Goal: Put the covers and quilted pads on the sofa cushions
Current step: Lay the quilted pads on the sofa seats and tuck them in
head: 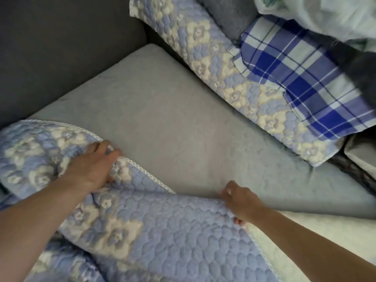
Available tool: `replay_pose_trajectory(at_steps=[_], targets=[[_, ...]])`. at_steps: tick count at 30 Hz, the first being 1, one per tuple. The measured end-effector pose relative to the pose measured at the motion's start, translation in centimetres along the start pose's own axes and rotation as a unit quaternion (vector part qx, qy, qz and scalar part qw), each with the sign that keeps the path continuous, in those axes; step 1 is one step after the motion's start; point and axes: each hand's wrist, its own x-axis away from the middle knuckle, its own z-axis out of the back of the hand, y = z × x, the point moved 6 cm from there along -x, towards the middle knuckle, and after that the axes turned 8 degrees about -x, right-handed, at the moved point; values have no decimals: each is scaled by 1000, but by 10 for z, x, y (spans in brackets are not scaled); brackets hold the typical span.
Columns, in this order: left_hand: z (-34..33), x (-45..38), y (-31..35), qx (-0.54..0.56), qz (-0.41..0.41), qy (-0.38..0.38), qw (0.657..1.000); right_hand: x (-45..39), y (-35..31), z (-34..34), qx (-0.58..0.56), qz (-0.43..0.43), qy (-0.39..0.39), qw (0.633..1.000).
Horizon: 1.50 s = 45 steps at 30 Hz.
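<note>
A blue quilted pad [162, 226] with cream flowers and a white trimmed edge lies bunched over the near left part of a grey sofa seat cushion [179, 123]. My left hand [91, 169] grips a fold of the pad near its trimmed edge. Further right, my right hand [240, 202] pinches the pad's edge at the cushion's front. A second quilted pad [215, 64] of the same pattern lies along the cushion's far right side.
A blue and white checked cloth [301, 82] lies on the second pad. White bagged fabric [325, 15] is piled at the top right. The dark grey sofa back [61, 47] rises at the left. A pale surface [305, 231] shows at the lower right.
</note>
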Motion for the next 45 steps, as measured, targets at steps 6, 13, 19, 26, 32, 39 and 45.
replay_pose_trajectory(at_steps=[6,13,19,26,32,39,45], targets=[[5,2,4,-45,-11,21,999,-3,13,-31,140,-73,-26,987],[30,19,-12,-114,-32,-4,993,43,-7,7,288,-31,-256,922],[141,-11,-50,-18,86,88,992,51,-96,125,-212,-28,-301,929],[199,-48,-151,319,322,221,863,-5,-176,301,102,44,296,949],[158,-74,-141,602,205,157,756,-68,-237,280,-33,45,399,915],[-17,-8,-135,263,247,166,918,-101,-303,119,137,224,229,937],[-83,5,-169,288,383,51,876,-166,-297,71,103,74,140,982]])
